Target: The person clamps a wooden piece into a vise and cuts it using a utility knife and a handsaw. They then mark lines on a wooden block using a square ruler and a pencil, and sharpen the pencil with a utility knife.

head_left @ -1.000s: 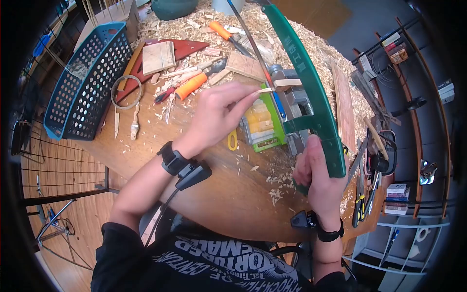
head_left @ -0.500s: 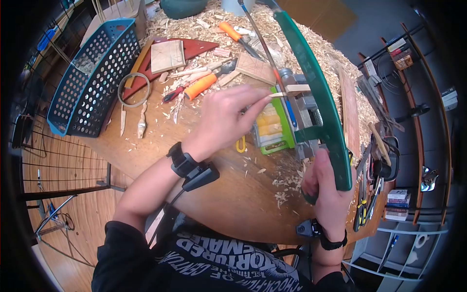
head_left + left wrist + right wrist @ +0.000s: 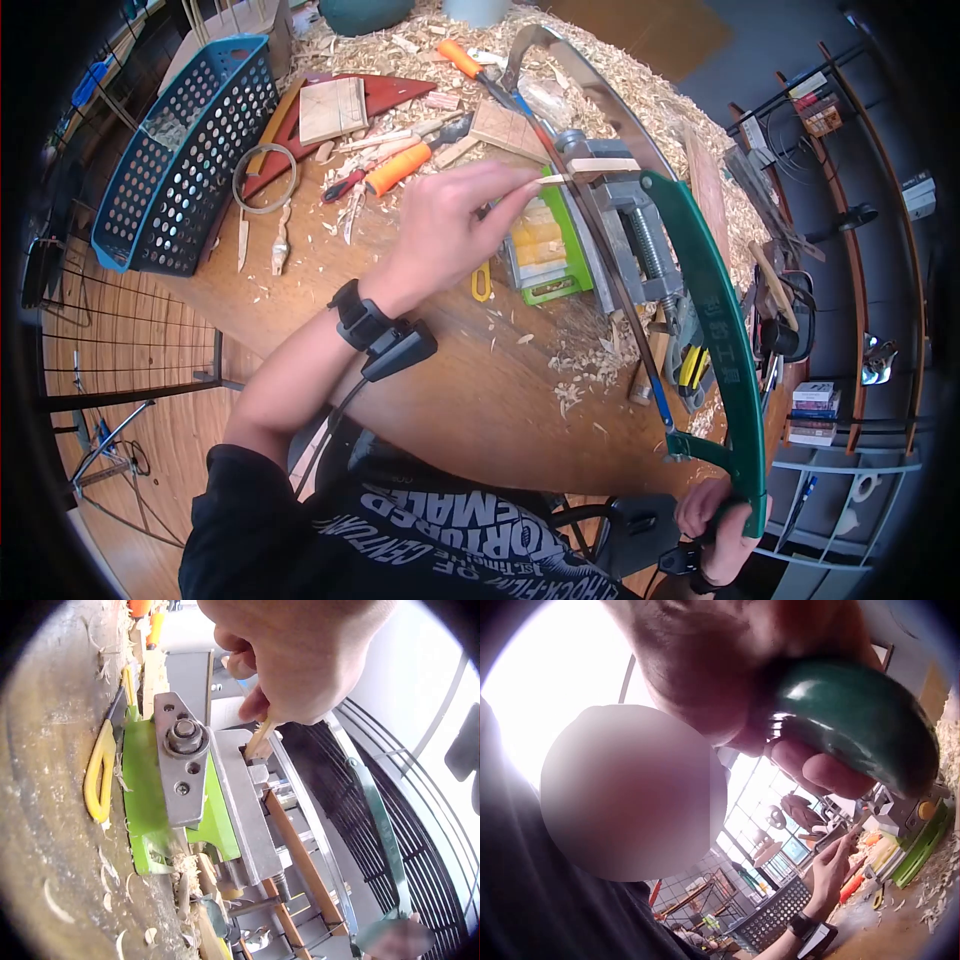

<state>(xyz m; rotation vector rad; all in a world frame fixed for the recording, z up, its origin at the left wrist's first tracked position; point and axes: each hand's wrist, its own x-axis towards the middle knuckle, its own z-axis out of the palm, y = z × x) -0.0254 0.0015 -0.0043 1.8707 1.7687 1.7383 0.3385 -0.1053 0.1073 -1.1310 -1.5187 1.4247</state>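
Note:
My right hand [image 3: 720, 525] grips the handle of a green hacksaw [image 3: 725, 340], low at the right in the head view. The saw's blade [image 3: 615, 275] crosses a thin wooden strip [image 3: 605, 165] beside a grey metal vise [image 3: 640, 235] that holds it. At the strip's left end, my left hand [image 3: 450, 220] pinches the wood between thumb and fingers. From the left wrist, the strip [image 3: 259, 739] runs from those fingertips down to the vise jaws. In the right wrist view my fingers [image 3: 840, 776] curl round the green handle [image 3: 855, 712].
Below the vise lies a green-edged case [image 3: 570, 265] with yellow contents. A blue perforated basket [image 3: 190, 160] stands at the left, near a red triangle [image 3: 385, 95] and orange-handled tools [image 3: 398, 170]. Wood shavings [image 3: 400, 40] cover the table's far side; pliers [image 3: 692, 370] lie right of the vise.
My right hand has pulled the hacksaw back toward my body, so its far end now shows above the vise. The left hand keeps its pinch on the strip.

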